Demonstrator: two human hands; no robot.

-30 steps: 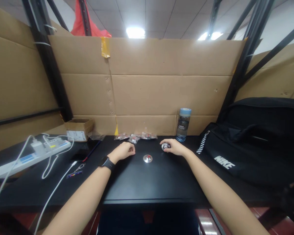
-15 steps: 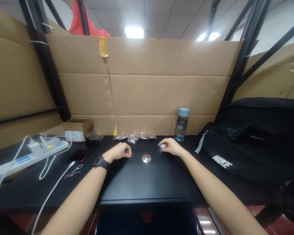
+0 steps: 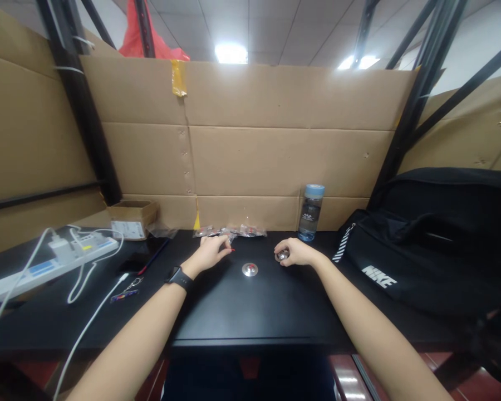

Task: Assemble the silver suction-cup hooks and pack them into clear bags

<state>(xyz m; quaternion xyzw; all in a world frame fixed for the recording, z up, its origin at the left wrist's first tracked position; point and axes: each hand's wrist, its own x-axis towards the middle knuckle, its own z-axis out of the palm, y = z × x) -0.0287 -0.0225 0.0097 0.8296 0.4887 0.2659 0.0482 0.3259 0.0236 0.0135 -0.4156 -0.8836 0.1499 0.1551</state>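
My left hand (image 3: pixel 212 252) hovers over the black table, thumb and forefinger close together, with a small red ring (image 3: pixel 232 250) at their tips. Wrapped round a shiny silver round metal piece (image 3: pixel 282 255) are the fingers of my right hand (image 3: pixel 296 253); they partly cover it. Between the hands a silver metal disc (image 3: pixel 250 269) with a red centre lies flat on the table (image 3: pixel 250 312). Several small clear plastic packets (image 3: pixel 250 230) lie in a row along the back, the nearest just behind my left hand.
A water bottle (image 3: pixel 311 213) stands at the back right, beside a black bag (image 3: pixel 434 250). On the left are a white power strip (image 3: pixel 77 257) with cables, a small cardboard box (image 3: pixel 132 218), a phone (image 3: pixel 144 257) and a keyring (image 3: pixel 127 291). Cardboard panels (image 3: pixel 250 156) close off the back.
My left hand has moved away from me toward the packets, its fingers loosening a little. My right hand has turned the metal piece and shifted slightly right. The disc stays put.
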